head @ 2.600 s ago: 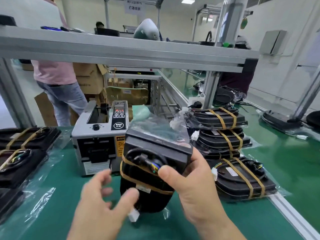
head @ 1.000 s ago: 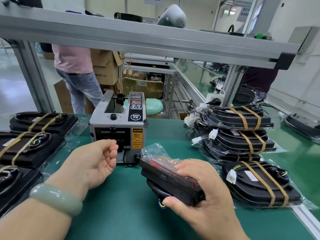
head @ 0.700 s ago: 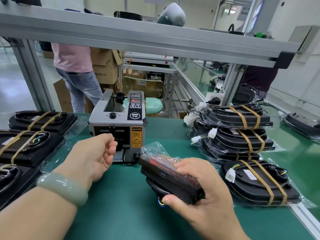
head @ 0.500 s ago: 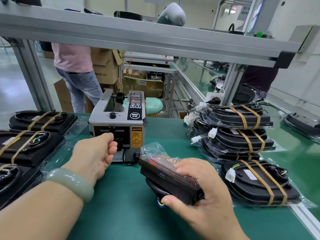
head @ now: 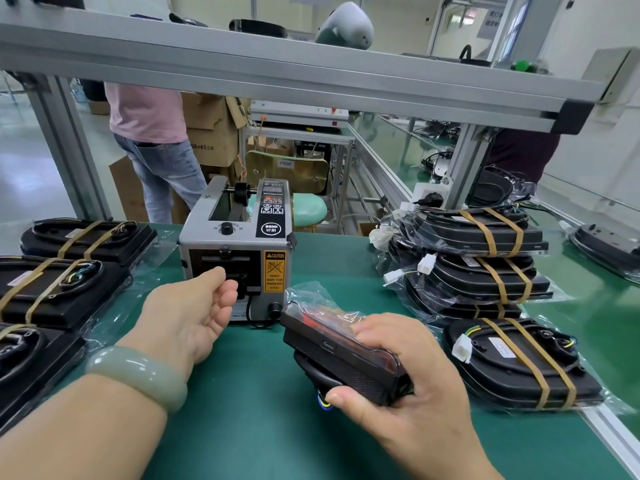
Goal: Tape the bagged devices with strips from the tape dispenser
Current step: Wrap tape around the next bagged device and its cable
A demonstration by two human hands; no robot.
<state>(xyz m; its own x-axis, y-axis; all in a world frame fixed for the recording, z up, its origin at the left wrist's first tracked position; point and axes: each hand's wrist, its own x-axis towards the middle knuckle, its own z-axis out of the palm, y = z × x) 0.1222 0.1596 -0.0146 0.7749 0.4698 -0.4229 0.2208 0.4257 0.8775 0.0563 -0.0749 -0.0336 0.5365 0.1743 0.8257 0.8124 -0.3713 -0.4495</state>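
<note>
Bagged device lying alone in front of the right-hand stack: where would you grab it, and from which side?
Grip the bagged device across its two long edges, near the middle, coming down from above. It lies flat on the green mat, so only top and sides are free. Keep off the end with the white connector and loose wires, which would likely snag.

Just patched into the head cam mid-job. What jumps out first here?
The grey tape dispenser sits mid-bench on the green mat, with the left hand curled right at its front outlet; no strip is visible in it. The right hand grips a bagged device just in front of the dispenser, nearer the camera. A stack of taped devices stands at the right, and more lie flat along the left edge.
</note>
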